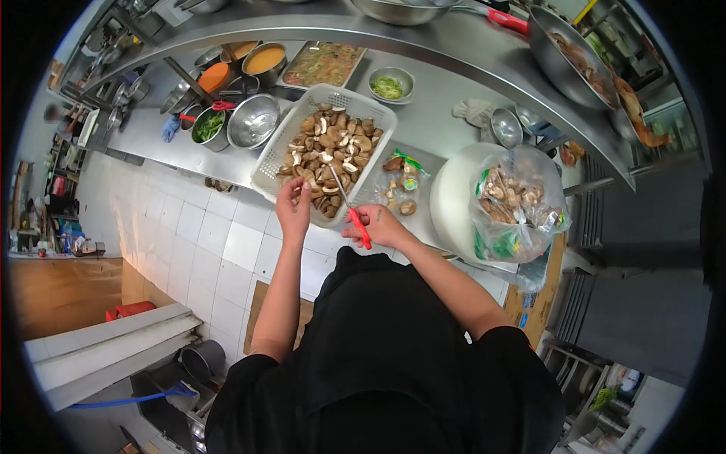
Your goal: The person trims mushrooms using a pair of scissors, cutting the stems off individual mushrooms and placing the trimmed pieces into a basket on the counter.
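Satiny metal desk [432, 113], smooth plastic basket [380, 112], glossy plastic-handled scissors [355, 218]; towards three o'clock, crinkled, shiny plastic bag [522, 198].

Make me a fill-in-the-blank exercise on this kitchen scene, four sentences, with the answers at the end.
1. The scissors in the person's right hand have ____ handles.
2. The perforated basket holds a heap of brown-capped ____.
3. The big plastic bag at the counter's edge is on the person's ____ side.
4. The short sleeves the person wears are coloured ____.

Missing words: red; mushrooms; right; black.
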`<state>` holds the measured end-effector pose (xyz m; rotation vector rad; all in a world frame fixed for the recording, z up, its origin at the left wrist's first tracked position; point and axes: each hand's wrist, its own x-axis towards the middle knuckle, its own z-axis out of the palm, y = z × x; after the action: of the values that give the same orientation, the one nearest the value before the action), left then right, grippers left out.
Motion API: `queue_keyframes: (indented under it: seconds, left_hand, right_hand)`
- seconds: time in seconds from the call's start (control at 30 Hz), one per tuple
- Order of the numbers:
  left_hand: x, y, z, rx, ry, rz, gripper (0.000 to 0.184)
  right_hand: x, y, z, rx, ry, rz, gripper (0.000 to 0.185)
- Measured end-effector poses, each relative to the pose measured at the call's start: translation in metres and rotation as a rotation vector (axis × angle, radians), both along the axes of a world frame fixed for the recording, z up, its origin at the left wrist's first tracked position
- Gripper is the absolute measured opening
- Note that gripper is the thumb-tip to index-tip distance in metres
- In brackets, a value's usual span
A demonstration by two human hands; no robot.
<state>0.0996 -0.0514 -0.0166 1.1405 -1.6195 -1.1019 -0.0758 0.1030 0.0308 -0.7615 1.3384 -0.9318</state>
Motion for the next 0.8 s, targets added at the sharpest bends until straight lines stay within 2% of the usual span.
queue_keyframes:
  seconds: [0.03, 0.1, 0.17, 0.23, 0.27, 0.33, 0.37, 0.43, 0.47, 0.5, 0.6, 0.67, 0.73, 0.77, 0.8]
  left_hand:
    - [-0.001, -0.001, -0.002, 0.003, 0.000, -0.010, 0.030]
    - [-0.010, -0.004, -0.002, -0.533, -0.259, 0.044, 0.029]
    - [-0.034, 0.006, 0.007, -0.537, -0.231, -0.018, 0.027]
    - [-0.067, 0.016, 0.006, -0.152, -0.263, -0.431, 0.028]
    - [-0.089, 0.023, 0.005, -0.155, -0.258, -0.450, 0.028]
    - [-0.135, 0.035, -0.001, -0.343, -0.487, -0.718, 0.027]
    - [-0.154, 0.039, -0.002, -0.350, -0.480, -0.739, 0.027]
    - [-0.190, 0.044, -0.005, -0.546, -0.881, -0.640, 0.030]
    - [-0.202, 0.040, -0.019, -0.678, -0.945, -0.605, 0.033]
    - [-0.212, 0.036, -0.030, -0.693, -0.936, -0.626, 0.033]
    - [-0.233, 0.028, -0.041, -0.808, -1.138, -0.582, 0.026]
    - [-0.241, 0.018, -0.035, -0.848, -1.169, -0.658, 0.023]
    - [-0.242, 0.011, -0.023, -0.941, -1.140, -0.711, 0.012]
    - [-0.242, 0.008, -0.017, -0.942, -1.142, -0.710, 0.012]
    - [-0.241, 0.005, -0.007, -0.826, -1.094, -0.759, 0.014]
  right_hand:
    - [-0.003, 0.008, -0.005, -0.040, -0.028, -0.015, 0.038]
    - [-0.012, 0.028, -0.021, -0.080, -0.050, -0.044, 0.042]
    - [-0.023, 0.057, -0.042, -0.140, 0.005, -0.168, 0.047]
    - [-0.033, 0.086, -0.041, -0.120, 0.002, -0.237, 0.045]
    - [-0.037, 0.099, -0.037, -0.074, -0.031, -0.282, 0.045]
    - [-0.044, 0.120, -0.041, -0.026, -0.077, -0.351, 0.045]
    - [-0.045, 0.130, -0.047, -0.026, -0.073, -0.373, 0.045]
    - [-0.046, 0.146, -0.048, -0.016, -0.065, -0.417, 0.047]
    - [-0.046, 0.152, -0.049, -0.018, -0.062, -0.443, 0.047]
    - [-0.045, 0.158, -0.051, -0.031, -0.038, -0.433, 0.047]
    - [-0.045, 0.169, -0.043, -0.021, 0.006, -0.440, 0.048]
    - [-0.043, 0.174, -0.047, 0.003, 0.019, -0.440, 0.050]
    - [-0.045, 0.175, -0.056, 0.019, 0.252, -0.391, 0.052]
    - [-0.046, 0.175, -0.060, 0.017, 0.251, -0.390, 0.052]
    - [-0.048, 0.172, -0.051, 0.048, 0.354, -0.371, 0.052]
